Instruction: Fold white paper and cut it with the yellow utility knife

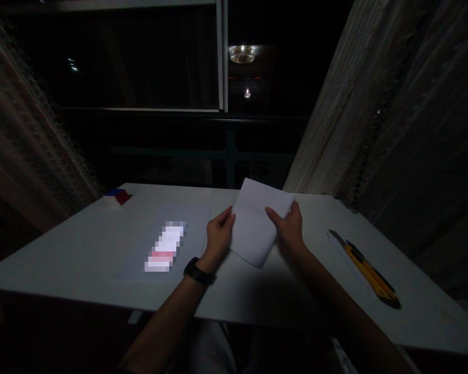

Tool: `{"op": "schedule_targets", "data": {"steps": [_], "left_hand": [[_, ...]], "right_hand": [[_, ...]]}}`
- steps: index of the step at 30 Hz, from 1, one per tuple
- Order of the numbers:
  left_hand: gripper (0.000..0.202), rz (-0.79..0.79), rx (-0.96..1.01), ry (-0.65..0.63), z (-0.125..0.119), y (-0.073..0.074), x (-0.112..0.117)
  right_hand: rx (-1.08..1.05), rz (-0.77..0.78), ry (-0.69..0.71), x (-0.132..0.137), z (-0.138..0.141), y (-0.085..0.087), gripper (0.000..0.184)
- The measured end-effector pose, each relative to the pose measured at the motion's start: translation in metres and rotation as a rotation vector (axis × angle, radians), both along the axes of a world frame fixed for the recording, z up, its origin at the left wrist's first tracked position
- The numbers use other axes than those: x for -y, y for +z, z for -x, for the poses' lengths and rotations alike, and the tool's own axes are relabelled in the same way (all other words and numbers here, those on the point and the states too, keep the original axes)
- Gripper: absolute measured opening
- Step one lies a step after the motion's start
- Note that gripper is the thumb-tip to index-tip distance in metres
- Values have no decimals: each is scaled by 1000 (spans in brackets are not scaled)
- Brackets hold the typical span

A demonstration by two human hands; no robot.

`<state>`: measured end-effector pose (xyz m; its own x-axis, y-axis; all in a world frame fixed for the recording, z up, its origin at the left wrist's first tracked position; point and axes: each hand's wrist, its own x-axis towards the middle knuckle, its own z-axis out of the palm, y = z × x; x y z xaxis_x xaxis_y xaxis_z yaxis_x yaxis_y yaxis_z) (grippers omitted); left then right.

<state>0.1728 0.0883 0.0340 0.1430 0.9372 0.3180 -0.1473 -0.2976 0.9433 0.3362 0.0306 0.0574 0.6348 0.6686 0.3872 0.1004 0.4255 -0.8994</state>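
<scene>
Both my hands hold a folded white sheet of paper [253, 221] a little above the white table [81, 249]. My left hand [219, 235], with a black watch on the wrist, grips the paper's left edge with fingers curled round it. My right hand [287, 224] pinches the paper's right side, thumb on top. The paper is tilted, its far corner raised toward the window.
A yellow utility knife [368, 272] lies on the table at the right beside a narrow white strip. A flat sheet with a blurred patch [166, 246] lies left of my hands. A small red and blue block [117, 196] sits at the far left corner. Curtains hang at both sides.
</scene>
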Motion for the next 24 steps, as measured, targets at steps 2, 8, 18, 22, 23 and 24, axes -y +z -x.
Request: {"op": "schedule_targets", "data": {"steps": [2, 8, 18, 22, 23, 24], "left_hand": [[34, -9, -7, 44, 1, -1, -2], [32, -21, -33, 70, 1, -1, -2], [35, -57, -91, 104, 1, -3, 0], [32, -134, -116, 140, 2, -6, -1], [31, -146, -115, 148, 2, -5, 0], [31, -154, -112, 155, 2, -5, 0]], "right_hand": [[-27, 1, -11, -4, 5, -2, 55], [-57, -24, -27, -8, 14, -15, 53], [-172, -19, 76, -2, 18, -18, 60], [-158, -16, 65, -1, 23, -18, 59], [-152, -17, 57, -1, 24, -18, 59], [-147, -17, 47, -1, 24, -19, 59]]}}
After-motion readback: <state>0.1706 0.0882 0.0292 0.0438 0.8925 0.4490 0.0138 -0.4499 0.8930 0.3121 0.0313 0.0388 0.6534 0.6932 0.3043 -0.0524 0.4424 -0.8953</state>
